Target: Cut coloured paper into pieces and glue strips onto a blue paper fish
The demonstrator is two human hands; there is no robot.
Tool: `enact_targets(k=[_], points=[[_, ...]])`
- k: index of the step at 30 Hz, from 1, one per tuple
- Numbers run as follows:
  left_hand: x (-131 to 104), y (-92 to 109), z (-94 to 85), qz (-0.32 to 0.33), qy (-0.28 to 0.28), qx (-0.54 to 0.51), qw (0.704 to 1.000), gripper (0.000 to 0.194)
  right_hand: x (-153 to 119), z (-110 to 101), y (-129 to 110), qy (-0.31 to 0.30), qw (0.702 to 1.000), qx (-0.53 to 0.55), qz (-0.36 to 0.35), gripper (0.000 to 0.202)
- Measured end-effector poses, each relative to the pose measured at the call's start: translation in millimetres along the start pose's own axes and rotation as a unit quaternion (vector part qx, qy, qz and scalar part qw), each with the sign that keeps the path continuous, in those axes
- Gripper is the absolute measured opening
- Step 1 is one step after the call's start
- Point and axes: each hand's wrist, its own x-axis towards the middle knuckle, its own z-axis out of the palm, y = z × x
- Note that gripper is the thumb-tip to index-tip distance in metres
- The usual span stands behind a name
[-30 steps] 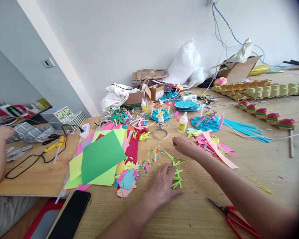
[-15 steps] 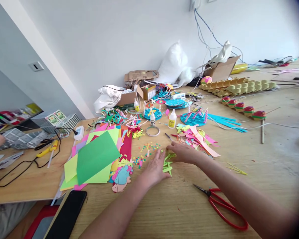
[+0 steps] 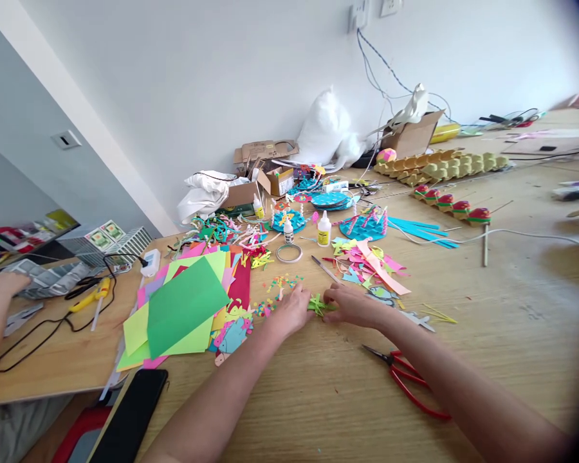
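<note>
A bunch of light green paper strips (image 3: 317, 305) lies on the table between my two hands. My left hand (image 3: 293, 310) closes on the left side of the bunch, its fingers bent together. From the right, my right hand (image 3: 351, 305) grips the other side with curled fingers, partly hiding the strips. Just beyond my right hand lie a slim craft knife or pen (image 3: 324, 269) and a pile of coloured paper scraps (image 3: 367, 260). Red-handled scissors (image 3: 405, 379) rest below my right forearm. Small paper dots (image 3: 265, 307) are scattered beside my left hand.
Coloured paper sheets (image 3: 186, 308) and cut-out paper fish (image 3: 234, 334) lie at left, above a black phone (image 3: 130, 415). Glue bottles (image 3: 323, 230), a tape roll (image 3: 289, 253) and blue craft discs (image 3: 364, 224) stand behind. Another person's hand (image 3: 7, 283) is at far left.
The spread green strips are now bunched tighter between my hands, and my fingers have closed in on them. The view has shifted slightly; paper fish beside my right forearm have come into view.
</note>
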Motion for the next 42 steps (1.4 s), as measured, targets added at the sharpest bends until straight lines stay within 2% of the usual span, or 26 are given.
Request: enact_targets(k=[2,7,14,17,23,29,35,37,42], points=[[-0.3,1.8,2.0,0.003,0.002,-0.002,1.0,0.018,-1.9,4.3,-0.8,0.006,1.0,0.009,0.01,0.03],[-0.4,6.9,3.3,0.006,0.01,-0.014,1.0,0.013,5.2,15.5,-4.7,0.006,0.999,0.02,0.046,0.016],[-5.5,17.7,-8.0,0.002,0.001,-0.052,0.999,0.017,12.6,21.6,-5.1,-0.045,0.994,0.064,0.077,0.026],[-6.2,21.3,-9.0,-0.001,-0.006,-0.06,0.998,0.02,12.5,22.2,-5.5,-0.066,0.989,0.101,0.088,0.026],[1.6,22.4,0.7,-0.005,-0.008,-0.05,0.999,0.021,13.5,19.8,-8.7,-0.091,0.979,0.146,0.107,0.025],[5.1,18.3,-3.3,-0.009,-0.008,-0.033,0.999,0.02,15.9,13.3,-14.0,-0.059,0.975,0.182,0.111,0.013],[13.9,-5.6,-33.7,-0.013,0.03,-0.014,0.999,0.021,39.3,-17.0,-28.9,-0.026,0.976,0.193,0.092,0.017],[19.0,-20.2,-49.1,-0.02,0.046,-0.009,0.999,0.021,57.0,-31.1,-35.3,-0.03,0.979,0.185,0.08,0.014],[33.3,-71.5,-86.1,-0.04,0.089,0.0,0.995,0.022,119.1,-59.9,-56.0,-0.046,0.984,0.166,0.04,0.027]])
